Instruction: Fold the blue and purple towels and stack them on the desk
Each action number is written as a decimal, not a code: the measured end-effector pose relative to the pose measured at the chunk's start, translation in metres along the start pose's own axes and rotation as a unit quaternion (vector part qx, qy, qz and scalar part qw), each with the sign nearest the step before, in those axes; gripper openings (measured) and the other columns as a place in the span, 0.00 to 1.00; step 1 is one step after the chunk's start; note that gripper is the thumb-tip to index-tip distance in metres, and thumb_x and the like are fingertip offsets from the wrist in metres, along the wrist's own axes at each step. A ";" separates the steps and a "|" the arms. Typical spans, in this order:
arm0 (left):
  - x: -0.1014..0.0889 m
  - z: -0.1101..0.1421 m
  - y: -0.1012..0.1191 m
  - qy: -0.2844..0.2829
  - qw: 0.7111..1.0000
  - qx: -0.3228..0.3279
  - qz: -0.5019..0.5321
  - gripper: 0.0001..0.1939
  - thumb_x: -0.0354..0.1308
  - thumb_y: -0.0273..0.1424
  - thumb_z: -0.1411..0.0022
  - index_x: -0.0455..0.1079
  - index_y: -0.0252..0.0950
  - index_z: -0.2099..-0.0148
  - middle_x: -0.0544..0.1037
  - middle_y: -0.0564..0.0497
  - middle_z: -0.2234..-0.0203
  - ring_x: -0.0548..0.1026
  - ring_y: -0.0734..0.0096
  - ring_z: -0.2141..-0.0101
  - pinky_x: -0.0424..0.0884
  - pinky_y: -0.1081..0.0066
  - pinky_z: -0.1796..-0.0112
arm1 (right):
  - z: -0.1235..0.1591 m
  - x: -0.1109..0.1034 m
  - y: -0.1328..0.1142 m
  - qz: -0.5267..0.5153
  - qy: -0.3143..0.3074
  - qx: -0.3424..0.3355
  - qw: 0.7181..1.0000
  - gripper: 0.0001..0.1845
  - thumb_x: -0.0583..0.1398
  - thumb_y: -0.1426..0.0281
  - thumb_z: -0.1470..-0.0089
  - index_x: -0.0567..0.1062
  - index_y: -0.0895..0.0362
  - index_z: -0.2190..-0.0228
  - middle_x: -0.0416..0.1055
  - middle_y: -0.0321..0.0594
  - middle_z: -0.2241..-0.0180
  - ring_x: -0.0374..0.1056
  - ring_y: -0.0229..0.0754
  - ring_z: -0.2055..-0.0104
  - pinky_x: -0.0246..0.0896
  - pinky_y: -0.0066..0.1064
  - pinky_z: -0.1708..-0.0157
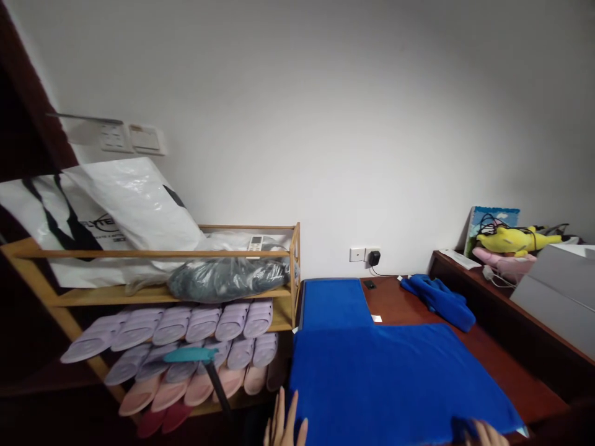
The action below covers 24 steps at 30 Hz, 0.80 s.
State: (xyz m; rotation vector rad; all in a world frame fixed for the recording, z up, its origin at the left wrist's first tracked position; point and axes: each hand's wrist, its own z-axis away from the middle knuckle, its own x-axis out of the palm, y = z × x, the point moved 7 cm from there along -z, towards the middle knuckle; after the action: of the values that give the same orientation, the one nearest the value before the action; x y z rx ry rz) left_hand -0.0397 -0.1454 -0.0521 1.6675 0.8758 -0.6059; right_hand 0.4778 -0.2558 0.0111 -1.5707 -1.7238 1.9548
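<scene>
A large blue cloth lies spread flat over the reddish-brown tabletop. At its lower left edge is my left hand, fingers pointing up and spread, with nothing held. My right hand rests near the cloth's lower right corner. Only its fingers show at the bottom edge of the view; they look laid out on the cloth and slightly blurred. Up against the wall, a second blue cloth piece lies flat and meets the large one. A crumpled blue cloth sits apart at the back right.
Left stands a wooden rack with several slippers, bags and a remote. A turquoise-topped object with a dark handle is before it. A plugged-in adapter is on the wall. The raised ledge right holds a yellow plush toy and white box.
</scene>
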 end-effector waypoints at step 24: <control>0.166 -0.197 0.241 -0.223 0.961 0.136 -0.089 0.12 0.53 0.37 0.38 0.68 0.36 0.56 0.72 0.48 0.55 0.66 0.61 0.50 0.60 0.56 0.50 | -0.192 0.003 -0.240 -0.094 -0.055 -0.148 0.983 0.21 0.49 0.44 0.58 0.76 0.32 0.68 0.75 0.24 0.68 0.68 0.61 0.54 0.55 0.31 0.79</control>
State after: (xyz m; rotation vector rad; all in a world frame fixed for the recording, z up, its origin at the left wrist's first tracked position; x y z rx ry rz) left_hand 0.2437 0.0549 0.0136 1.6054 0.6330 -1.2198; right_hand 0.4890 -0.0390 0.2285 -1.3364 -2.2032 1.7923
